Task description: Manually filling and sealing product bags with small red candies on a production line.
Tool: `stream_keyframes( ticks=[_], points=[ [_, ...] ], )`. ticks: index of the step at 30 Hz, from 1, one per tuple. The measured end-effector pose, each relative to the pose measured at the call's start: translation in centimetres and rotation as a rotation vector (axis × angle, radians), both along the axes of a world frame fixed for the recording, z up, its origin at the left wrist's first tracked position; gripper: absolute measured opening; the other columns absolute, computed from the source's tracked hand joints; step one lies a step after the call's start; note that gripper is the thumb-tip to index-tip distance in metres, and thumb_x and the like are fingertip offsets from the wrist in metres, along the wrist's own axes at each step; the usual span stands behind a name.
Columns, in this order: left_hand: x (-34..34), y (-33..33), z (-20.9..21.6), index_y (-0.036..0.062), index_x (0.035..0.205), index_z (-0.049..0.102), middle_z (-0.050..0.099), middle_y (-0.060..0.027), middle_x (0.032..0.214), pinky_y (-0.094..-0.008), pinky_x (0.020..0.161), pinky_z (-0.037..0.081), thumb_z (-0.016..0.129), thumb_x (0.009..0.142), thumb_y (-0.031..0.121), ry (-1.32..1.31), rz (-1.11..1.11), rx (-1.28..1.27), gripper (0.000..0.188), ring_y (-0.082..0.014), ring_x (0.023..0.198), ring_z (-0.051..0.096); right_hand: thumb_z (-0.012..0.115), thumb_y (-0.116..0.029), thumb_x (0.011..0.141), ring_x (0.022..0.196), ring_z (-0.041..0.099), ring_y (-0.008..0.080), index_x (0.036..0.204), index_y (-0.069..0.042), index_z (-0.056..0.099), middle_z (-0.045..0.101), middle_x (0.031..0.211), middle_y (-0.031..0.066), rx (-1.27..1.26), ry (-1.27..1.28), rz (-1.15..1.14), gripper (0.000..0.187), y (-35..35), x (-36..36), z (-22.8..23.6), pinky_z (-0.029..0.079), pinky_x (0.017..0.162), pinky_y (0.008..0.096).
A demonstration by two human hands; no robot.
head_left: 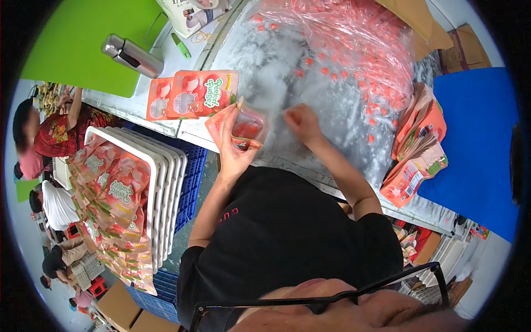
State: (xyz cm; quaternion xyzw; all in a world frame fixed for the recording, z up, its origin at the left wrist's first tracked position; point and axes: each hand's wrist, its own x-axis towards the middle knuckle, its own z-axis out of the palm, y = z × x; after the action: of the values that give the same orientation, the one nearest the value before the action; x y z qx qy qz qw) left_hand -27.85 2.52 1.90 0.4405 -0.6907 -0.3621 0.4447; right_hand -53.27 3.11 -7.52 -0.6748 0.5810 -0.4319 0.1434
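My left hand [235, 157] grips a red and clear candy pouch [259, 123], its fingers and thumb spreading the mouth. Small red pieces show inside the pouch. A short distance to its right, my right hand [303, 124] is closed over the table, fingers curled in; whatever they may hold is hidden. Two red printed pouches [191, 94] lie overlapping just left of the held one. Small red candies [325, 71] are scattered on the worktop beyond my right hand, beside a big heap of them under clear plastic film [362, 41].
At right, a fanned stack of flat pouches [417, 146] lies by a blue sheet [470, 127]. Stacked white crates [160, 182] hold many pouches at left. A steel flask [133, 55] and a green-handled knife [181, 46] lie at upper left. Other people sit farther left.
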Motion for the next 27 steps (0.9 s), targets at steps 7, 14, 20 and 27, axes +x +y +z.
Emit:
stream_keyframes(
  ticks=[7,14,20,27],
  points=[
    [-1.8,0.0,0.9,0.0038,0.154,0.041,0.044,-0.0197,0.155,-0.0463,0.117,0.039,0.079,0.067,0.000,-0.169,-0.019,-0.104,0.095,-0.0379,0.143,0.044,0.062,-0.016,0.102,0.088,0.061,0.0147,0.104,-0.003,0.065,0.067,0.099,0.0065,0.153,-1.286,0.035,0.014,-0.8,4.1,11.9,0.052,0.080,0.0335],
    [-2.9,0.3,1.3,0.0034,0.149,0.045,0.045,-0.0226,0.154,-0.0471,0.115,0.042,0.091,0.062,0.003,-0.143,-0.040,-0.070,0.099,-0.0409,0.143,0.044,0.056,-0.008,0.102,0.112,0.058,0.0154,0.114,-0.001,0.063,0.064,0.119,0.0085,-0.049,-1.116,0.248,0.016,-0.5,6.7,13.8,0.043,0.104,0.0337],
    [-3.0,0.4,1.5,0.0030,0.150,0.043,0.046,-0.0216,0.152,-0.0453,0.113,0.043,0.087,0.066,0.000,-0.020,-0.045,-0.018,0.095,-0.0378,0.141,0.047,0.060,-0.012,0.100,0.112,0.060,0.0201,0.111,-0.001,0.065,0.064,0.120,0.0107,-0.156,-0.825,0.216,0.016,-0.6,5.6,14.4,0.043,0.104,0.0347],
    [-2.4,0.6,2.5,-0.0040,0.149,0.041,0.051,-0.0170,0.141,-0.0392,0.110,0.044,0.079,0.077,0.000,0.166,-0.002,0.123,0.082,-0.0262,0.131,0.053,0.072,-0.048,0.090,0.136,0.044,0.0419,0.131,-0.014,0.067,0.054,0.144,0.0185,-0.158,0.480,-0.308,0.054,-7.2,-2.1,4.1,0.024,0.114,0.0694]
  ],
)
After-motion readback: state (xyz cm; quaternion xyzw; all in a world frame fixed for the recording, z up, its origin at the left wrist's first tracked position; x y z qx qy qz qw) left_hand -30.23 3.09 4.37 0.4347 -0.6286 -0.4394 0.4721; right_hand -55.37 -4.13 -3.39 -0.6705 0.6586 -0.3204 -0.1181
